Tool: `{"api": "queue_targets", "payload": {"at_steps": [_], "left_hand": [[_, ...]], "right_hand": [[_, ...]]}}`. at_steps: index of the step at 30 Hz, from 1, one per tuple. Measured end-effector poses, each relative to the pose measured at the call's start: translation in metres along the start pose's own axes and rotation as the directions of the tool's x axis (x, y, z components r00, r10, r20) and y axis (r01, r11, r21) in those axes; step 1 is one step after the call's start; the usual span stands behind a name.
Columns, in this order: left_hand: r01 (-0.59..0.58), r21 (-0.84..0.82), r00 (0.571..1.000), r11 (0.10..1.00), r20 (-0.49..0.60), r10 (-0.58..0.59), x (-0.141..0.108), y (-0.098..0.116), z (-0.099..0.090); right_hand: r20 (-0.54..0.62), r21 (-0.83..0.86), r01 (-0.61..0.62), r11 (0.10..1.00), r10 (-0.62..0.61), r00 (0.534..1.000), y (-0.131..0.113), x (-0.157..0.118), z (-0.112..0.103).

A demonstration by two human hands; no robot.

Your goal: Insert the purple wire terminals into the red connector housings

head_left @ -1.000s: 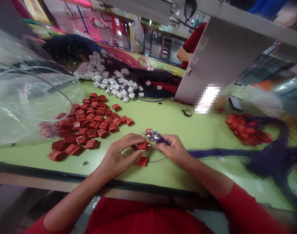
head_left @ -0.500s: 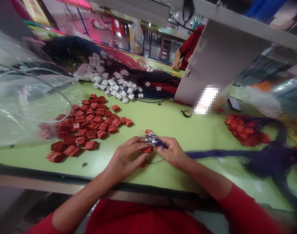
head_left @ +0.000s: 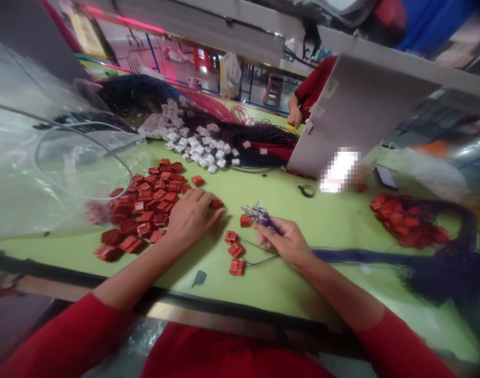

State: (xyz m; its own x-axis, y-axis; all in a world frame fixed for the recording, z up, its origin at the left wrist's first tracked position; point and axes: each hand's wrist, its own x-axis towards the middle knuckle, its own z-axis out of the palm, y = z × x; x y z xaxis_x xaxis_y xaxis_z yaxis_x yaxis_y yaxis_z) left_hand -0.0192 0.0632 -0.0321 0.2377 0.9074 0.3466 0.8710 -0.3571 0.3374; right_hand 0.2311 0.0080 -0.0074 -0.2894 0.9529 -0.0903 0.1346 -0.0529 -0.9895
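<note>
My left hand (head_left: 190, 218) lies over the right edge of a pile of red plastic connector housings (head_left: 141, 194). Its fingers are curled, with one red connector housing (head_left: 216, 203) between thumb and forefinger; the other fingertips are hidden. My right hand (head_left: 283, 239) is closed around a bundle of purple wires (head_left: 272, 224), whose bare metal terminals (head_left: 257, 212) fan out to the upper left. Just left of this hand several red housings (head_left: 235, 249) lie in a short column, some with a thin dark wire attached. Another red housing (head_left: 245, 220) sits below the terminals.
White connectors (head_left: 200, 144) on dark and red wires lie at the back. Clear plastic bags (head_left: 59, 184) cover the left. A tape roll (head_left: 307, 190) and a phone (head_left: 386, 176) lie near a grey panel (head_left: 353, 110). Red housings on purple wires (head_left: 408, 223) lie right. A co-worker's hand (head_left: 294, 113) shows behind.
My left hand has left the wire ends and moved left to the red pile. The right hand still holds the bundle, and the red housings beside it are now uncovered. The view has shifted slightly.
</note>
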Motion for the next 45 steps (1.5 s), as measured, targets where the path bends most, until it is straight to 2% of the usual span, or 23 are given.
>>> {"api": "queue_targets", "payload": {"at_steps": [4,10,14,18,23,26,28,29,31,33,35,37,40,42,45], "left_hand": [[-0.034,0.138,0.999,0.990,0.042,0.029,0.022,-0.001,0.008],[-0.187,-0.040,0.974,0.982,0.123,0.190,0.006,0.001,0.012],[-0.102,-0.086,0.981,0.991,0.155,0.114,-0.004,0.002,0.013],[-0.055,-0.129,0.981,0.990,0.175,0.077,-0.004,0.001,0.015],[-0.041,-0.185,0.986,0.982,0.151,0.069,-0.004,0.003,0.016],[-0.016,-0.296,0.992,0.955,0.117,0.053,-0.007,0.005,0.014],[0.075,-0.477,0.990,0.876,0.143,-0.007,-0.011,0.008,0.011],[0.141,-0.597,0.983,0.790,0.179,-0.041,-0.013,0.011,0.010],[0.272,-0.802,0.959,0.531,0.275,-0.076,-0.019,0.017,0.007],[0.348,-0.896,0.937,0.276,0.343,-0.069,-0.024,0.026,0.005],[0.391,-0.910,0.921,0.137,0.385,-0.064,-0.030,0.037,0.003],[0.412,-0.908,0.911,0.074,0.407,-0.070,-0.035,0.045,0.002],[0.395,-0.917,0.916,0.055,0.389,-0.101,-0.040,0.053,0.000],[0.361,-0.929,0.929,0.084,0.350,-0.122,-0.042,0.055,0.000],[0.302,-0.936,0.950,0.182,0.279,-0.140,-0.045,0.057,0.000]], "right_hand": [[0.067,0.051,-0.031,0.998,0.027,0.997,0.007,0.001,0.000],[0.070,0.051,-0.064,0.997,0.060,0.996,0.006,0.000,-0.001],[0.042,-0.017,-0.061,0.998,0.061,0.997,0.004,-0.001,0.001],[0.008,0.001,-0.060,0.998,0.060,0.998,0.003,-0.001,0.004],[0.004,-0.037,-0.083,0.996,0.083,0.997,0.004,0.001,-0.001],[0.018,-0.060,-0.077,0.995,0.078,0.997,0.005,0.002,-0.004],[0.024,-0.038,-0.056,0.998,0.057,0.998,0.004,0.002,-0.004],[0.021,-0.024,-0.045,0.999,0.045,0.999,0.004,0.002,-0.004],[0.008,-0.003,-0.033,0.999,0.033,0.999,0.002,0.001,-0.002],[-0.005,0.014,-0.036,0.999,0.036,0.999,0.000,-0.001,0.000],[-0.007,0.032,-0.044,0.999,0.044,0.999,-0.002,-0.003,0.001],[0.002,0.041,-0.044,0.998,0.044,0.999,-0.004,-0.005,0.002],[0.009,0.036,-0.035,0.999,0.035,0.999,-0.007,-0.006,0.001],[0.000,0.026,-0.027,0.999,0.027,1.000,-0.008,-0.007,0.001],[-0.013,-0.003,-0.019,1.000,0.019,1.000,-0.008,-0.008,0.002]]}}
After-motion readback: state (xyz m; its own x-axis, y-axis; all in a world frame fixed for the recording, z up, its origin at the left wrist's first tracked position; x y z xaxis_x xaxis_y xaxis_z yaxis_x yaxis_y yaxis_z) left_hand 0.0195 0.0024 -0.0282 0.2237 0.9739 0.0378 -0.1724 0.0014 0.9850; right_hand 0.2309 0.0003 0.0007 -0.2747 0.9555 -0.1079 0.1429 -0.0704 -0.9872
